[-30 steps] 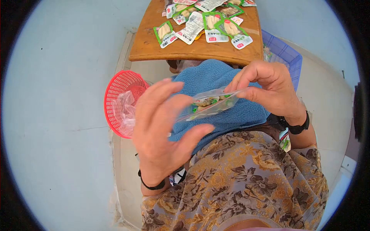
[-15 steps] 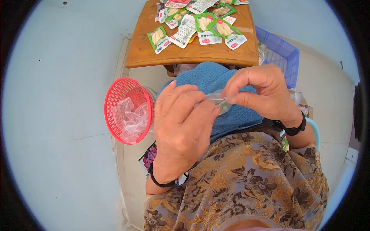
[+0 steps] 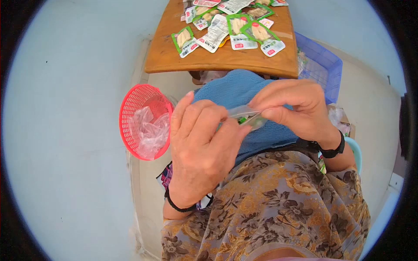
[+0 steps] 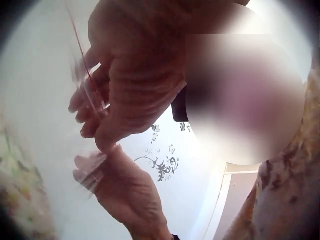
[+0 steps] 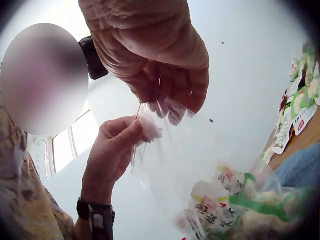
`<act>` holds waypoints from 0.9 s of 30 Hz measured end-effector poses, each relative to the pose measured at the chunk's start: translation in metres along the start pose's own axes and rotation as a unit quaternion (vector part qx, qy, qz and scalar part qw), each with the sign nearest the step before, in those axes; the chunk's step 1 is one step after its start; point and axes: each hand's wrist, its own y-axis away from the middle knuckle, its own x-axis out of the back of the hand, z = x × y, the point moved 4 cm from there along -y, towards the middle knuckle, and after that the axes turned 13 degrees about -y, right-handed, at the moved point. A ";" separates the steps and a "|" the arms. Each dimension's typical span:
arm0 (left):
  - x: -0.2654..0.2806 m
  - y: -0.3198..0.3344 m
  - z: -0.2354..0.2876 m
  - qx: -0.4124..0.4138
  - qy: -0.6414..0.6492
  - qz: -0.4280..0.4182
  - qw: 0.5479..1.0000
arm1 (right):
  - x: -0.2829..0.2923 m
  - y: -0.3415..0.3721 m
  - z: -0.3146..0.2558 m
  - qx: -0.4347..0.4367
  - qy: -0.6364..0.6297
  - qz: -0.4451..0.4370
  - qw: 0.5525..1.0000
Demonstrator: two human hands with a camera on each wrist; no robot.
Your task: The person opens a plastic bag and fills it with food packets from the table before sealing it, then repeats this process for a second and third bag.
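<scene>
A clear zip bag (image 3: 257, 122) is held up over the blue towel on the person's lap. Its mouth edge runs between the two hands. My right hand (image 3: 300, 106) pinches that edge at the right between thumb and fingers. At the left end, my left hand (image 3: 202, 150) grips the same edge with thumb and forefinger, and its back hides much of the bag in the head view. In the right wrist view, several small food packets (image 5: 225, 205) with green borders show in the lower part of the bag. The fingertips of both hands are close together along the edge.
Ahead stands a wooden table (image 3: 165, 65) with several food packets (image 3: 215, 32) spread on it. A red basket (image 3: 123, 124) holding crumpled clear plastic (image 3: 150, 132) is at the left. Right of the table sits a blue crate (image 3: 334, 71). The blue towel (image 3: 237, 85) covers the lap.
One second ago the left hand was spread and apart from the bag; it has come in rightward and taken hold of the edge. The right hand has kept its pinch.
</scene>
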 end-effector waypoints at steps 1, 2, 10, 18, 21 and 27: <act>0.003 0.002 -0.004 0.004 -0.005 -0.002 1.000 | 0.002 -0.001 -0.001 0.003 0.009 0.011 1.000; 0.005 0.004 -0.008 -0.009 -0.027 -0.020 0.999 | 0.003 -0.001 -0.002 0.008 0.019 0.023 1.000; 0.025 0.024 -0.037 -0.009 -0.091 -0.059 0.994 | 0.005 -0.001 -0.001 -0.013 0.022 0.030 0.999; 0.029 0.039 -0.048 0.147 0.060 -0.030 0.987 | 0.009 0.000 0.000 0.010 0.042 0.035 0.998; 0.030 0.041 -0.047 0.155 0.057 -0.021 0.986 | 0.010 0.002 0.000 0.012 0.038 0.043 0.998; 0.031 0.040 -0.042 0.161 0.051 -0.034 0.985 | 0.016 0.005 0.003 -0.004 -0.017 0.094 0.995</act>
